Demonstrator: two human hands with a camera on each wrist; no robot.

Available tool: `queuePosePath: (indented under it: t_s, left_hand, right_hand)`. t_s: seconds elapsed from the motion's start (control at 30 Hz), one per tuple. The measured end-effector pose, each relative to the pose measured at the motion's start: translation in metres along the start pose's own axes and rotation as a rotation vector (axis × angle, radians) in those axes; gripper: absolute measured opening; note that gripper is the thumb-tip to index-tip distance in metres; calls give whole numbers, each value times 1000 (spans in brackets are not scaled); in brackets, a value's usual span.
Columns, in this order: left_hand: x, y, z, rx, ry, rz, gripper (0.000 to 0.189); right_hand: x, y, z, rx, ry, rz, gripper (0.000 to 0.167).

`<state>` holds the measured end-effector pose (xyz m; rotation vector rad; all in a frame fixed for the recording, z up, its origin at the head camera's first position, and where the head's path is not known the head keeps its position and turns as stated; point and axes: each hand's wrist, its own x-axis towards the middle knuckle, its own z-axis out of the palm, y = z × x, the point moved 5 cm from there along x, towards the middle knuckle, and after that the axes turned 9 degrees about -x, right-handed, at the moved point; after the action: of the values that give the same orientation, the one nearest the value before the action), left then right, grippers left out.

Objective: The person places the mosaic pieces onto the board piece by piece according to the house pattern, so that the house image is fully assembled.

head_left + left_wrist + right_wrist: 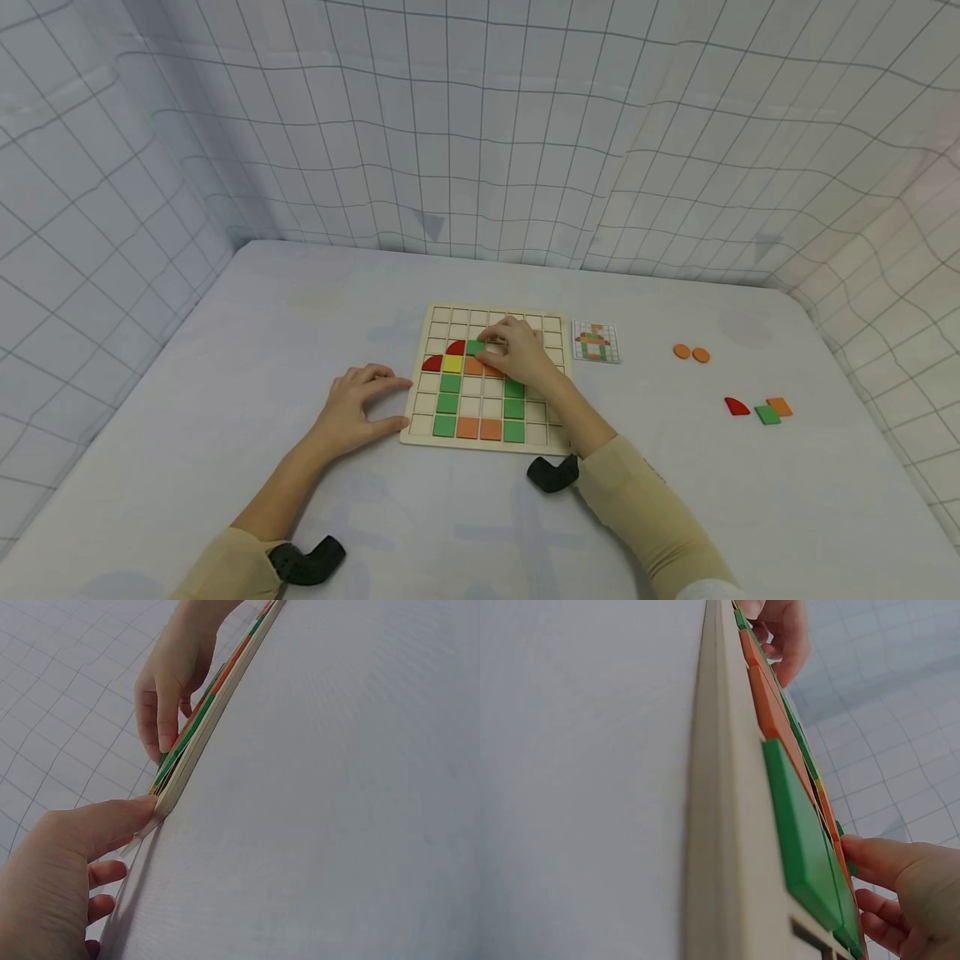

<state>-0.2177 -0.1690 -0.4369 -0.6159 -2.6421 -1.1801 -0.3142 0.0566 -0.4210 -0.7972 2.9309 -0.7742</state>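
Note:
A pale wooden grid board (487,447) lies flat with green, orange, red and yellow tiles set in its cells. My right hand (517,354) is over the board's upper middle, thumb and index finger pinching a green square tile (474,347) by its edges. This tile is beside a red quarter-round tile (456,347) and above an orange tile (473,366). My left hand (356,408) rests at the board's left side, thumb near the lower corner and index finger higher along the edge. In the left wrist view the left thumb (120,821) touches the board's corner.
A small pattern card (597,342) lies right of the board. Further right are two orange discs (691,353), a red quarter-round tile (737,406), a green tile (767,414) and an orange tile (781,407). White grid-lined curtains (487,125) surround the table.

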Motion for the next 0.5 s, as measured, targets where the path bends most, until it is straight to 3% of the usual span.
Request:
queuePosePath:
  t_s: [0.5]
  left_hand:
    - [0,0,0,0,9,7,44]
  right_hand:
    - [0,2,1,26,-13,11,28]
